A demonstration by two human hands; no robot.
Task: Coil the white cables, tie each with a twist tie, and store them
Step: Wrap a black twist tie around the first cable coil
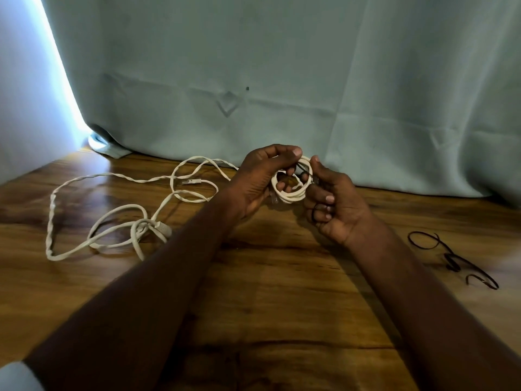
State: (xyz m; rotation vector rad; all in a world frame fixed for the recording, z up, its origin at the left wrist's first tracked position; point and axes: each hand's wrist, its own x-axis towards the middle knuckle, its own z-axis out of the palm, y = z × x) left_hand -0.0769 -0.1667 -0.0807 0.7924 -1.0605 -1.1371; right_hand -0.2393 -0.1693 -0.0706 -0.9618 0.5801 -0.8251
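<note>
My left hand grips a small coil of white cable held above the wooden table, fingers through its loops. My right hand pinches a thin black twist tie against the coil's right side, and a loop of the tie shows between its curled fingers. A second white cable lies loose and tangled on the table to the left, with a plug end near its middle.
Several black twist ties lie on the table at the right. A pale green curtain hangs down to the table's far edge. A white object shows at the bottom left corner.
</note>
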